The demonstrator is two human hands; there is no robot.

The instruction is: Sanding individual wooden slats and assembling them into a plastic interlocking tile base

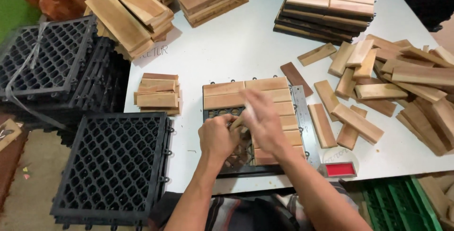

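Head view shows both hands over a black plastic grid [226, 113] on the white tabletop [246, 46]. Left hand [218, 139] is clenched around a small wooden slat [236, 121], and the blurred right hand [262, 120] presses just beside it; its grip I cannot tell. Slats [246, 93] already cover the grid beyond and right of the hands, while the patch under the left hand lies bare. Loose slats [392, 84] lie well to the right.

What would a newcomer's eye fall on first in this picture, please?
Probably the two hands, left hand and right hand, meeting over a half-filled tile of wooden slats on a black grid at the centre of the white table. Next, the loose pile of slats at right and the black plastic grids at lower left.
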